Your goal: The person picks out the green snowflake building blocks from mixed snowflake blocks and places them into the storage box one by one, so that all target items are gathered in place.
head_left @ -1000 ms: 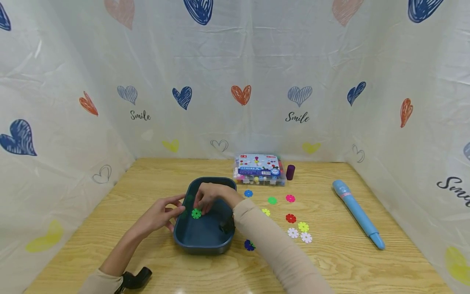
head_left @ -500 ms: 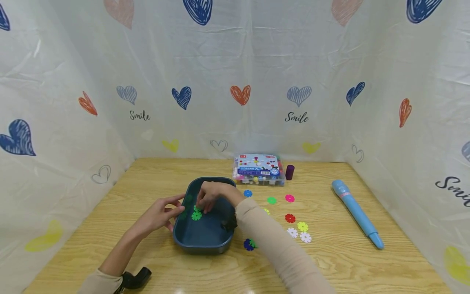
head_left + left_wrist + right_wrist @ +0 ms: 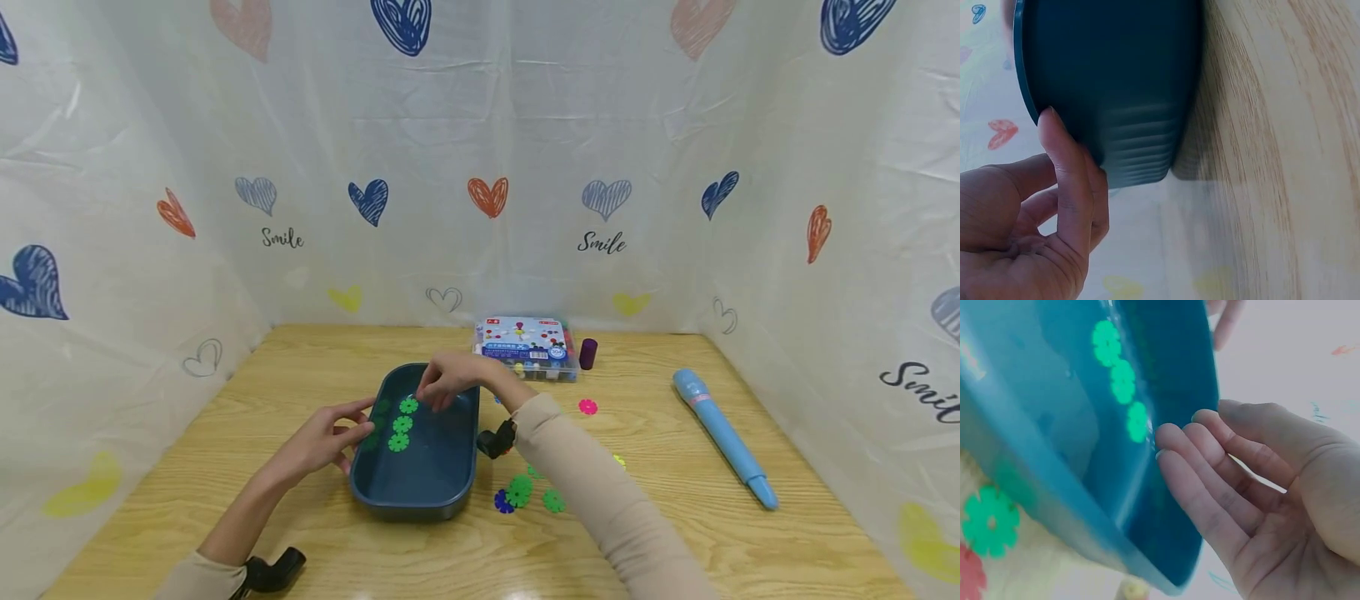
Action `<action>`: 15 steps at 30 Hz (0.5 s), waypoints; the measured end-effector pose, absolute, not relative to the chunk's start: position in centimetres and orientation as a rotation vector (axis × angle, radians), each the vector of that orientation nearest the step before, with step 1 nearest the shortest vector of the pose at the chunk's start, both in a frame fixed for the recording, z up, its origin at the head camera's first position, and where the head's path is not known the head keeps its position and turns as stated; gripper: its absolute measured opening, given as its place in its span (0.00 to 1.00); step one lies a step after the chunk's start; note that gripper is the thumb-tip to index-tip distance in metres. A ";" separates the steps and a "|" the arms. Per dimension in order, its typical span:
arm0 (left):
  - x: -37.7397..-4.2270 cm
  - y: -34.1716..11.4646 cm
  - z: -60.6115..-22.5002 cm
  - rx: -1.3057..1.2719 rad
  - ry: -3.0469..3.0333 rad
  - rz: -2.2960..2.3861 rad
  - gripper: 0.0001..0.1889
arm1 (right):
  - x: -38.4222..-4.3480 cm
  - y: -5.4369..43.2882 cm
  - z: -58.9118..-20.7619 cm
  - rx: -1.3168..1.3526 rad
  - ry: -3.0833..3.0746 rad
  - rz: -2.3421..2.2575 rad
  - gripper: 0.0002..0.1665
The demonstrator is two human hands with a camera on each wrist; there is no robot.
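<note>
Right hand angled downward over the far part of the blue tray, its loosely bent fingers holding nothing just beside three green discs lined up on the floor, while the left hand grips the left rim.

We class the site as a screened tabletop booth: white, heart-printed plastic-looking sheeting lettered "Smile" encloses the pale wood-grain table on three sides. We cannot determine what kind of building surrounds it.
</note>
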State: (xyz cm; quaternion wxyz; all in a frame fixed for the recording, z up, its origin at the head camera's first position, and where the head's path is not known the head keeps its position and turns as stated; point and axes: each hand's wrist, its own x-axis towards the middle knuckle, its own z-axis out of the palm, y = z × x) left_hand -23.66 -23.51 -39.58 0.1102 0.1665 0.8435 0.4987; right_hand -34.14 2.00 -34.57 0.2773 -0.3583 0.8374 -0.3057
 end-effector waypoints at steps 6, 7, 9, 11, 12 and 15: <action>-23.6 -23.4 -39.5 0.469 2.474 1.471 0.30 | -34.0 4.5 -33.2 -0.959 2.307 -0.848 0.16; -23.6 -23.3 -39.5 0.468 2.475 1.472 0.29 | -34.0 4.9 -33.0 -0.960 2.321 -0.850 0.15; -23.6 -23.3 -39.5 0.466 2.473 1.474 0.29 | -34.0 5.9 -32.6 -0.964 2.337 -0.864 0.16; -23.7 -23.3 -39.5 0.464 2.471 1.477 0.29 | -34.0 6.9 -32.3 -0.987 2.356 -0.868 0.16; -23.7 -23.4 -39.5 0.463 2.468 1.479 0.29 | -34.0 7.5 -32.1 -1.006 2.363 -0.863 0.16; -23.7 -23.4 -39.5 0.457 2.464 1.477 0.29 | -33.7 9.2 -31.8 -1.048 2.373 -0.862 0.17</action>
